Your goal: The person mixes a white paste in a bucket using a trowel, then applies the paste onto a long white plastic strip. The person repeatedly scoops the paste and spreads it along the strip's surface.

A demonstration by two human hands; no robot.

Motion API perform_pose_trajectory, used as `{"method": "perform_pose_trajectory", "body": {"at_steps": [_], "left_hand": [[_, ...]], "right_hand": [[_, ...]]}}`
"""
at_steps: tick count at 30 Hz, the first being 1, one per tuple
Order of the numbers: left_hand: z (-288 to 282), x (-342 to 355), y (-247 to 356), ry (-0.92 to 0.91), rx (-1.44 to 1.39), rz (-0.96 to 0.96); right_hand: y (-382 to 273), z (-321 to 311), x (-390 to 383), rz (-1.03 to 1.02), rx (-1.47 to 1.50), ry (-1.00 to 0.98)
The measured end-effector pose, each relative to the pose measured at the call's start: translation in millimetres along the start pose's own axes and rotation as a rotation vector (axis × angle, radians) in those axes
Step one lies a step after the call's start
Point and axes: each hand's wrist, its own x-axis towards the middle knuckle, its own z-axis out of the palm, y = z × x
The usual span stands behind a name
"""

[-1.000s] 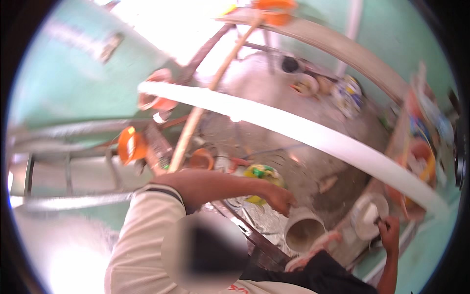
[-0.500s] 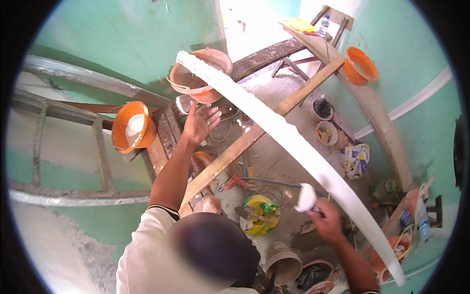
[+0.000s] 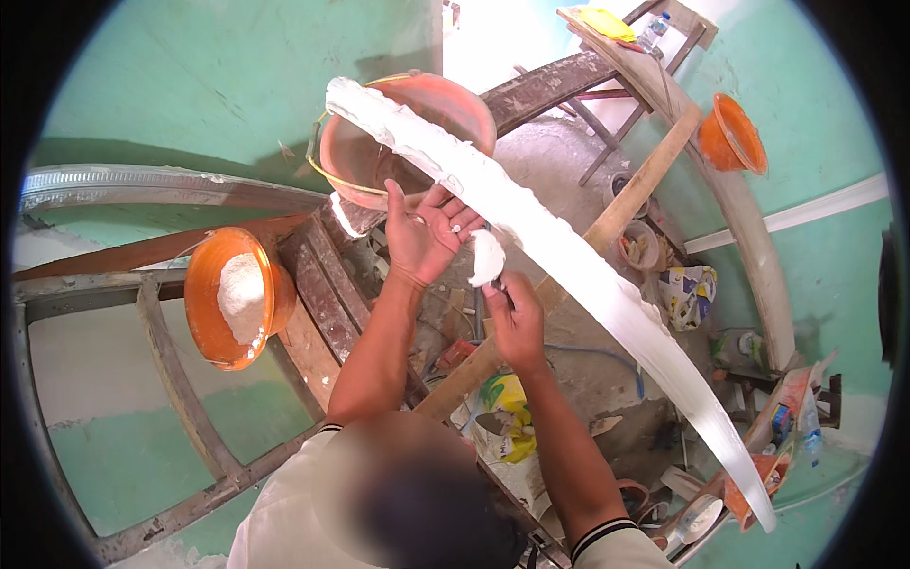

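My left hand (image 3: 431,232) is open, palm up, with small white smears of paste on its fingers. Close beside it, my right hand (image 3: 517,322) grips a putty knife (image 3: 487,260) by its handle. Thick white paste covers the blade, which is near my left fingers; I cannot tell whether they touch. A long white strip of moulding (image 3: 569,256) runs from the upper middle down to the lower right, just beyond both hands. Rough white paste lies along its edges, thickest at the far end. That end crosses over a large orange bucket (image 3: 343,152).
At the left, an orange bucket (image 3: 196,294) holds white powder near a metal ladder frame (image 3: 190,379). A wooden plank (image 3: 649,180) crosses beneath the strip. Another orange bucket (image 3: 730,135) is at the right. Bags and pots litter the floor below.
My right hand has come up and left with the putty knife, close to my left hand. My left hand has moved slightly right and nearer the strip. The view has shifted.
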Motion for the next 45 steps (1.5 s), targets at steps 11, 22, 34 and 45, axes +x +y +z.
{"method": "perform_pose_trajectory", "body": {"at_steps": [11,22,34,45], "left_hand": [[14.3,-11.0,24.2,-0.027,-0.09,-0.006],[23.8,-13.3,22.8,-0.186,-0.041,0.005],[43.9,-23.9,16.6,-0.233,0.007,0.043],[54.9,-29.1,13.5,-0.163,0.081,0.087]], "right_hand": [[-1.5,43.3,52.3,0.018,0.029,0.037],[8.5,12.9,-4.4,0.159,0.157,0.137],[-12.1,-19.3,-29.8,0.217,0.194,0.117],[-24.1,-55.2,-76.0,0.261,0.139,0.137]]}}
